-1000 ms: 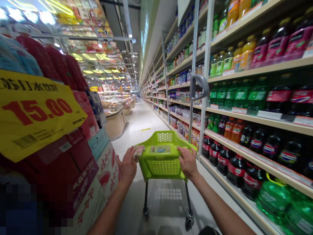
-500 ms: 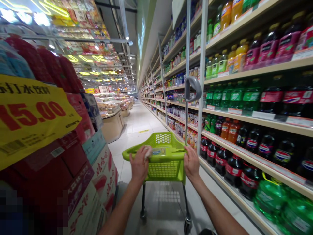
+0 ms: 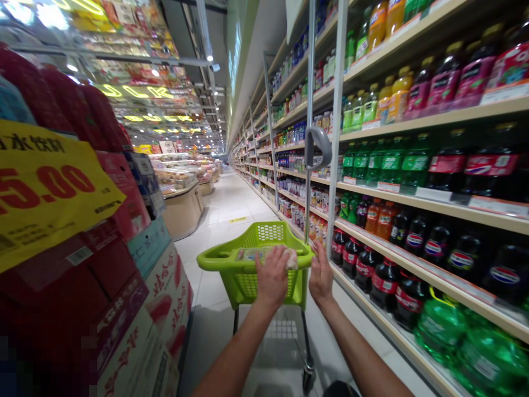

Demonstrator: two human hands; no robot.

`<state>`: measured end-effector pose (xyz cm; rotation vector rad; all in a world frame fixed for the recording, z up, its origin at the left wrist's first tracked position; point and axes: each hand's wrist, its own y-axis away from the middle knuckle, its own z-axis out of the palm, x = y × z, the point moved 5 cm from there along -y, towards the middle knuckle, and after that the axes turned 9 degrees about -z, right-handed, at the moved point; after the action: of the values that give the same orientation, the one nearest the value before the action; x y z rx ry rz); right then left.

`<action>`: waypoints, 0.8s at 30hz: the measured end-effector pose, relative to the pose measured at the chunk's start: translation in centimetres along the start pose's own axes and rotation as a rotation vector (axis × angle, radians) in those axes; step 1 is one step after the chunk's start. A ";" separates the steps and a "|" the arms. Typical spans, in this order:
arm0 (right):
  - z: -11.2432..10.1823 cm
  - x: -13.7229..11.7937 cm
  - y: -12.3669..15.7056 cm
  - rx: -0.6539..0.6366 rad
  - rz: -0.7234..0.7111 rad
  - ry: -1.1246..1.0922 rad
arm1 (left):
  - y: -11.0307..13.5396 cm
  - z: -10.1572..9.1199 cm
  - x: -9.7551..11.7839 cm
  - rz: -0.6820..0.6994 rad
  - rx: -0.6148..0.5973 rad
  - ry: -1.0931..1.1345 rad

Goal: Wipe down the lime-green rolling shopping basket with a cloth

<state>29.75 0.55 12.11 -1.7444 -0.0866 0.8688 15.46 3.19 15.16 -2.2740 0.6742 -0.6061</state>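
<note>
A light-green shopping cart (image 3: 231, 263) stands before me, with a label panel along its handle. My left hand (image 3: 271, 277) lies over the handle right of its middle, fingers bent round a crumpled white tissue (image 3: 291, 259) that presses on the bar. Beside the handle's right end, my right hand (image 3: 321, 275) is raised with its fingers drawn together. Something small and pale shows at its fingertips, too small to name. A grey metal pole (image 3: 309, 110) with a grey plastic loop (image 3: 318, 149) rises at the cart's right corner.
Shelves of drink bottles (image 3: 413, 160) line the right side. Stacked drink cartons (image 3: 161, 286) with a yellow price sign (image 3: 58, 187) stand close on the left. Farther along the aisle (image 3: 223, 204) are bulk-goods counters (image 3: 182, 207).
My left hand has slid right along the handle with the tissue, from left of the label to its right. My right hand has come slightly off the handle's corner. The view has shifted a little.
</note>
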 end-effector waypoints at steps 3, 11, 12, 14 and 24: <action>-0.1 0.3 0.1 -0.012 -0.014 -0.020 | 0.0 1.5 3.1 0.138 -0.040 0.045; -0.6 0.3 -0.5 -0.056 -0.050 0.143 | 0.2 -3.6 -6.5 -0.177 0.160 -0.110; -0.2 -0.3 -0.6 -0.068 -0.085 0.170 | 0.3 -3.6 -6.4 -0.183 0.157 -0.116; 0.9 -1.8 -0.7 -0.109 -0.161 0.203 | 0.5 -2.5 -4.1 -0.078 0.098 -0.092; 1.6 -2.3 -0.8 -0.100 -0.221 0.104 | 1.5 -4.2 -8.6 -0.102 0.218 -0.108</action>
<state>27.40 1.09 13.75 -1.8304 -0.2528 0.6210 6.06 5.53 14.92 -2.1291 0.4207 -0.5700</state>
